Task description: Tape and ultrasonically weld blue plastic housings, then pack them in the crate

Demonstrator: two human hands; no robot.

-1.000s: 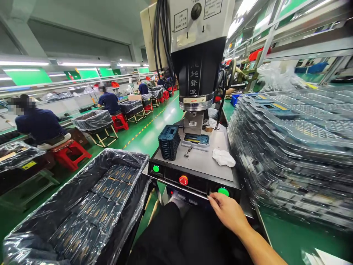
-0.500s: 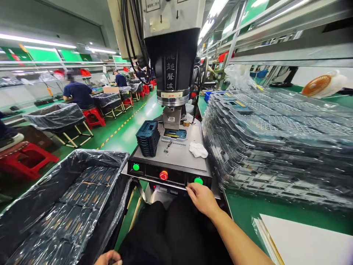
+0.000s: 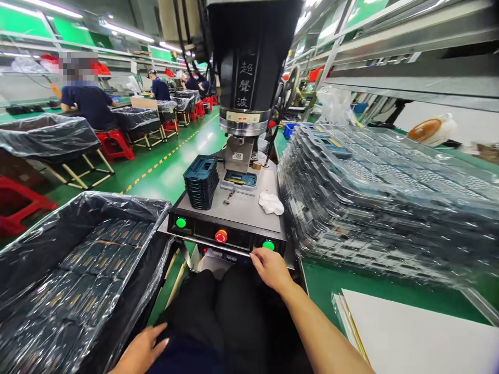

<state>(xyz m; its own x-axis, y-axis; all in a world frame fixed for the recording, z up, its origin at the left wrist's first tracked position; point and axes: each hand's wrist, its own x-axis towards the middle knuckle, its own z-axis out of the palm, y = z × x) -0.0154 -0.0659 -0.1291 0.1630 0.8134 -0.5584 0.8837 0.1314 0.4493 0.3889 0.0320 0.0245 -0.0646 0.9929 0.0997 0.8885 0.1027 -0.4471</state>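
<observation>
My right hand rests at the front edge of the machine base, just below the right green button, its fingers curled together; whatever they hold, if anything, is hidden. At the lower left, my left hand has its fingers apart beside my thigh and holds nothing. Under the metal horn a dark blue plastic part lies in a light fixture. A stack of dark blue parts stands left of it. A white cloth lies to the right.
A plastic-lined bin with wrapped parts is at the left. Tall stacked clear trays stand on the right bench, with white sheets nearer me. Between the green buttons is a red button. People sit farther back on the left.
My left hand has come further into view, its fingers now apart. The camera view has shifted; my right hand stays at the machine's front edge.
</observation>
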